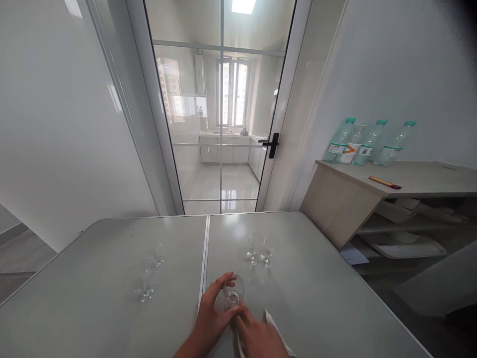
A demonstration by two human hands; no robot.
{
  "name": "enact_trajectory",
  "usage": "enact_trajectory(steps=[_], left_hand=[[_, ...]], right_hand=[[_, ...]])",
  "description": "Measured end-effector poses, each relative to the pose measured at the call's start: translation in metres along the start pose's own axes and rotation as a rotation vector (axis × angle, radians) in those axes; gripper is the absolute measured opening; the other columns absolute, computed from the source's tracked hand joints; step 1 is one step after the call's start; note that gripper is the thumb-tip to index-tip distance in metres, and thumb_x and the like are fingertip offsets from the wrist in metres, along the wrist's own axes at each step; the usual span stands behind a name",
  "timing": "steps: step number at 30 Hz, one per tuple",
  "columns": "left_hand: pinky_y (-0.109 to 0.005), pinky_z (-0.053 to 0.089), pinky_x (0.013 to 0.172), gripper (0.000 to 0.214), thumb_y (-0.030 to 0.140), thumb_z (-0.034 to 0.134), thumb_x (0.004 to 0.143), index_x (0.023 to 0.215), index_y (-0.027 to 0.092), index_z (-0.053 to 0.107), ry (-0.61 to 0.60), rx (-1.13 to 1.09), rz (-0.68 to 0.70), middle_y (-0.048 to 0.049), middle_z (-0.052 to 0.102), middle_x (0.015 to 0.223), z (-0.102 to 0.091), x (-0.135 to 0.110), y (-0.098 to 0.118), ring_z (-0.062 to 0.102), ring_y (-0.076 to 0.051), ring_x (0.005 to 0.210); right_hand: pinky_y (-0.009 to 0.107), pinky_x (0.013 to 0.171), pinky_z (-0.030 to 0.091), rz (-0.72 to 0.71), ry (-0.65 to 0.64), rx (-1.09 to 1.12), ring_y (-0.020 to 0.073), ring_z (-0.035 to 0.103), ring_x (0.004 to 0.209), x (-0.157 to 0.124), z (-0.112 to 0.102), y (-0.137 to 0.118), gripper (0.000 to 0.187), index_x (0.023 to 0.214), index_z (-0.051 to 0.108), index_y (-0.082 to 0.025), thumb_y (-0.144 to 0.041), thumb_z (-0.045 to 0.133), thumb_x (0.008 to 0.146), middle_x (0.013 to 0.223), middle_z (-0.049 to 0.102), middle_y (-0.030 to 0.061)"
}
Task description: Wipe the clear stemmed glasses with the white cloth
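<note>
My left hand is wrapped round a small clear stemmed glass, its fingers behind the bowl and its thumb in front. Close against the near side of that glass is my right hand, its fingers bent on a white cloth that shows past both sides of the hand. Whether those fingers also grip the glass is hidden. Beyond my hands, two stemmed glasses, one on the left and one on the right, stand side by side on the table. Two more, a nearer glass and a farther glass, stand to the left.
The grey table has a metal seam down its middle. A glass door with a black handle rises behind it. At the right, a wooden shelf unit bears several plastic bottles and a red-yellow packet.
</note>
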State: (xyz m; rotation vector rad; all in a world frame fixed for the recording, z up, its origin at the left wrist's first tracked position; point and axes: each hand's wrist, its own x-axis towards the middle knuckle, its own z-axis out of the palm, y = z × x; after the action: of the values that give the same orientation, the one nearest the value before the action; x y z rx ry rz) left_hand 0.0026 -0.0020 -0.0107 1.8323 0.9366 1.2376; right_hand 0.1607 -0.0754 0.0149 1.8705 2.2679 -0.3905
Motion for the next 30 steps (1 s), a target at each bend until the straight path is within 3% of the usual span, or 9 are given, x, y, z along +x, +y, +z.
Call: enact_trajectory(steps=[3, 7, 11, 14, 22, 24, 27, 30], left_hand=[[-0.045, 0.058, 0.103, 0.078, 0.031, 0.085, 0.079, 0.149, 0.035, 0.052, -0.046, -0.036, -0.013, -0.0101, 0.068, 0.139, 0.002, 0.0, 0.001, 0.072, -0.028, 0.116], [-0.053, 0.052, 0.109, 0.087, 0.034, 0.084, 0.081, 0.156, 0.036, 0.041, -0.046, -0.023, -0.042, -0.0127, 0.051, 0.158, 0.001, 0.001, 0.002, 0.062, -0.032, 0.132], [-0.051, 0.056, 0.101, 0.062, 0.037, 0.074, 0.09, 0.147, 0.033, 0.05, 0.003, -0.003, -0.041, -0.0138, 0.053, 0.153, -0.001, 0.002, 0.002, 0.065, -0.031, 0.124], [-0.047, 0.057, 0.094, 0.045, 0.038, 0.07, 0.093, 0.135, 0.03, 0.058, 0.024, 0.013, -0.058, -0.0134, 0.057, 0.147, -0.003, 0.004, 0.003, 0.068, -0.028, 0.114], [-0.039, 0.054, 0.085, 0.026, 0.043, 0.067, 0.093, 0.113, 0.025, 0.067, -0.006, -0.001, -0.09, -0.013, 0.061, 0.135, -0.002, 0.007, 0.012, 0.067, -0.025, 0.101], [-0.037, 0.052, 0.083, 0.025, 0.045, 0.065, 0.095, 0.107, 0.023, 0.067, -0.013, -0.021, -0.097, -0.012, 0.063, 0.127, -0.003, 0.008, 0.013, 0.065, -0.023, 0.095], [-0.032, 0.045, 0.076, 0.031, 0.049, 0.06, 0.097, 0.088, 0.02, 0.062, -0.02, -0.087, -0.115, -0.007, 0.062, 0.097, -0.002, 0.009, 0.01, 0.057, -0.02, 0.084], [-0.028, 0.032, 0.062, 0.053, 0.058, 0.054, 0.098, 0.063, 0.019, 0.044, -0.043, -0.234, -0.21, 0.0003, 0.042, 0.067, 0.001, 0.008, 0.0, 0.04, -0.014, 0.064]], right_hand=[[0.047, 0.076, 0.065, 0.061, -0.054, 0.012, 0.0326, 0.08, 0.088, -0.003, -0.013, -0.005, 0.082, 0.155, 0.046, -0.038, 0.002, 0.047, 0.083, 0.165, 0.037, 0.0138], [0.051, 0.089, 0.061, 0.171, 0.0, 0.087, 0.0335, 0.077, 0.102, -0.002, -0.025, 0.002, 0.079, 0.16, 0.039, -0.031, -0.001, 0.045, 0.087, 0.168, 0.03, 0.0141], [0.044, 0.089, 0.059, 0.352, 0.031, 0.075, 0.0296, 0.076, 0.105, 0.002, -0.031, 0.034, 0.082, 0.163, 0.032, -0.029, 0.001, 0.043, 0.087, 0.171, 0.021, 0.0124], [0.042, 0.093, 0.057, 0.393, 0.029, 0.06, 0.0265, 0.076, 0.105, 0.003, -0.031, 0.055, 0.087, 0.164, 0.03, -0.029, 0.003, 0.044, 0.084, 0.173, 0.017, 0.0101], [0.039, 0.086, 0.058, 0.444, 0.041, 0.057, 0.026, 0.077, 0.1, -0.002, -0.024, 0.063, 0.085, 0.163, 0.032, -0.025, 0.001, 0.044, 0.082, 0.173, 0.018, 0.0115], [0.039, 0.086, 0.058, 0.453, 0.054, 0.059, 0.0255, 0.077, 0.098, -0.002, -0.025, 0.065, 0.086, 0.163, 0.032, -0.025, 0.001, 0.043, 0.082, 0.173, 0.017, 0.0113], [0.038, 0.085, 0.058, 0.445, 0.053, 0.078, 0.0253, 0.077, 0.099, -0.007, -0.02, 0.071, 0.091, 0.163, 0.032, -0.026, 0.004, 0.044, 0.078, 0.173, 0.016, 0.0113], [0.037, 0.083, 0.059, 0.424, 0.087, 0.143, 0.0262, 0.077, 0.101, -0.02, -0.001, 0.074, 0.091, 0.159, 0.04, -0.025, 0.004, 0.047, 0.073, 0.172, 0.02, 0.0159]])
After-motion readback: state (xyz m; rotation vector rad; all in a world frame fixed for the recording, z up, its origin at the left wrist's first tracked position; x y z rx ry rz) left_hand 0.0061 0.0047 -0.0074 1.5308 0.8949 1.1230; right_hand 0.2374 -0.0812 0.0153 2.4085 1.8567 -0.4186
